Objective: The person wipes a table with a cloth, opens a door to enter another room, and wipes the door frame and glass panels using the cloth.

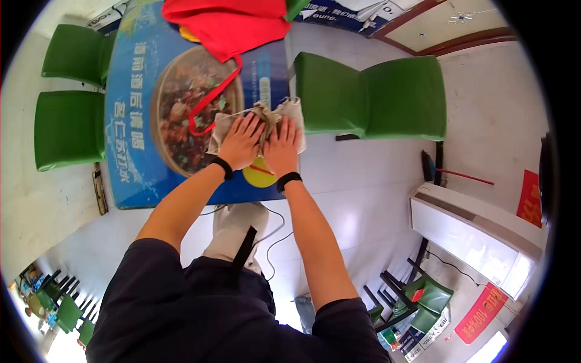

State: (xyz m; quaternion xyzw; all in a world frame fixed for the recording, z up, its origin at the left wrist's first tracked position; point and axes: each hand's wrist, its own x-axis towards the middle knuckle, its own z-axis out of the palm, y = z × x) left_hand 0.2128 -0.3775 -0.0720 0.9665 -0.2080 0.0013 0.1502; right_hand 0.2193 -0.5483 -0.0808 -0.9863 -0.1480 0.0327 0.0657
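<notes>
A crumpled beige cloth (223,125) lies on the blue printed table (130,175) near its right edge. My left hand (242,141) presses on the cloth with its fingers spread. Beside it, my right hand (282,147) rests on the cloth's right part, fingers also apart. Part of the cloth is bunched up between and beyond the two hands. A red fabric (233,24) with a long red strap (206,100) lies further back on the table, the strap's end close to the cloth.
Green chairs stand left (69,130) and right (402,97) of the table. A white cabinet-like unit (472,230) is at the right. More green chairs (433,299) are at the lower right. Cables (278,242) run over the floor near my legs.
</notes>
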